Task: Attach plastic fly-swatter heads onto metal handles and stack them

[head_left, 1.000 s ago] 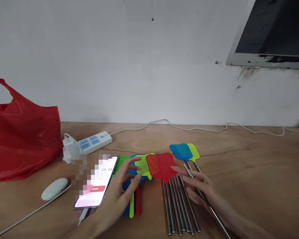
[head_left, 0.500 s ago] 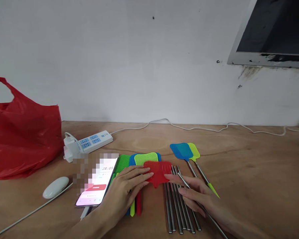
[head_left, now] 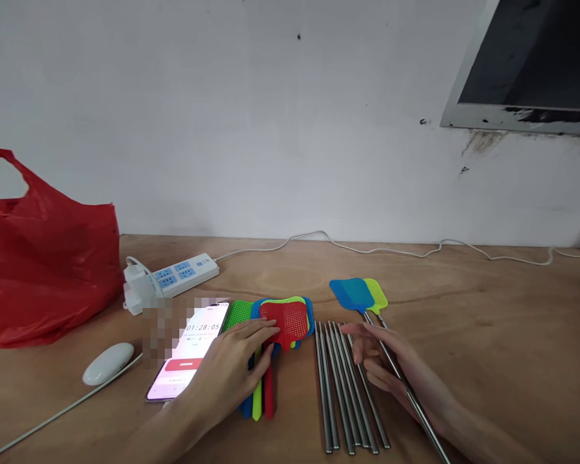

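Observation:
A red fly swatter head (head_left: 290, 320) lies on a stack with a blue swatter head (head_left: 310, 317) and a yellow-green one below it. My left hand (head_left: 239, 354) has its fingertips over the red head's left part, the thumb close to its neck. Under that hand stick out coloured handle grips, among them a red grip (head_left: 269, 393) and a yellow-green grip (head_left: 257, 396). A metal rod (head_left: 418, 407) runs slantwise through my right hand (head_left: 391, 361), whose fingers are loosely curled. Several metal rods (head_left: 341, 393) lie side by side to the left of it.
Beyond my right hand lie a blue swatter (head_left: 352, 293) and a yellow-green swatter (head_left: 377, 296) with metal shafts. At left are a lit phone (head_left: 193, 354), a white mouse-like device (head_left: 108, 363), a power strip (head_left: 188, 272) and a red plastic bag (head_left: 48, 270).
The red swatter head has moved left onto the stack under my left hand. My right hand has let go of it and drawn right, the rod still in it.

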Tool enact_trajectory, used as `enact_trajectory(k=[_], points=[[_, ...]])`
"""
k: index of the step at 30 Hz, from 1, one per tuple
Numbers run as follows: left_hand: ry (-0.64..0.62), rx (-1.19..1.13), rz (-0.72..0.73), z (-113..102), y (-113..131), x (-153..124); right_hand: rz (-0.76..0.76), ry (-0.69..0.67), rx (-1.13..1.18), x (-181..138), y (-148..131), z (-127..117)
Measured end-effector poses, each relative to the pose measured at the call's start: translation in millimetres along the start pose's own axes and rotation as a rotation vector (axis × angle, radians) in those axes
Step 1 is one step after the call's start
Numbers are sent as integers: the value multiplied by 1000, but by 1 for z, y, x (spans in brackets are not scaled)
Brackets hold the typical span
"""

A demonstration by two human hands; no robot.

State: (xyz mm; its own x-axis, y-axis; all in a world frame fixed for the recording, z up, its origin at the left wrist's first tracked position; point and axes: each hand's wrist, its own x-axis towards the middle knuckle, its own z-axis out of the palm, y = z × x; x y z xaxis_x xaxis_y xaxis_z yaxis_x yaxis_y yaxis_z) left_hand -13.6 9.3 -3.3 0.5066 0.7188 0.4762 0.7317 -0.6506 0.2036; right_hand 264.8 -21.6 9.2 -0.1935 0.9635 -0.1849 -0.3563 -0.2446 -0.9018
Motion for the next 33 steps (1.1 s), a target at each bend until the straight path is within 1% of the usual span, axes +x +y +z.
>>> enact_trajectory(k=[3, 6, 13, 16, 20, 26, 29, 33], points=[[-32, -31, -22, -1, 4, 0, 5, -5, 63, 2, 1, -1], [-40, -45, -22, -1, 5, 0, -4, 10, 95, 5, 1, 0], [-51, -64, 6, -3, 6, -1, -76, 207, 19, 7, -1, -4], [-64, -70, 24, -3, 9, -3, -110, 256, 46, 7, -1, -6], [-75, -81, 43, -2, 14, -5, -124, 261, 60, 6, -2, -5], [-83, -134, 79, 0, 17, -7, -117, 306, -120, 6, -2, 0], [-88, -157, 108, -2, 19, -7, -122, 291, -167, 6, -1, 0], [-132, -213, 146, -10, 27, -5, -106, 257, -176, 7, -1, 0]])
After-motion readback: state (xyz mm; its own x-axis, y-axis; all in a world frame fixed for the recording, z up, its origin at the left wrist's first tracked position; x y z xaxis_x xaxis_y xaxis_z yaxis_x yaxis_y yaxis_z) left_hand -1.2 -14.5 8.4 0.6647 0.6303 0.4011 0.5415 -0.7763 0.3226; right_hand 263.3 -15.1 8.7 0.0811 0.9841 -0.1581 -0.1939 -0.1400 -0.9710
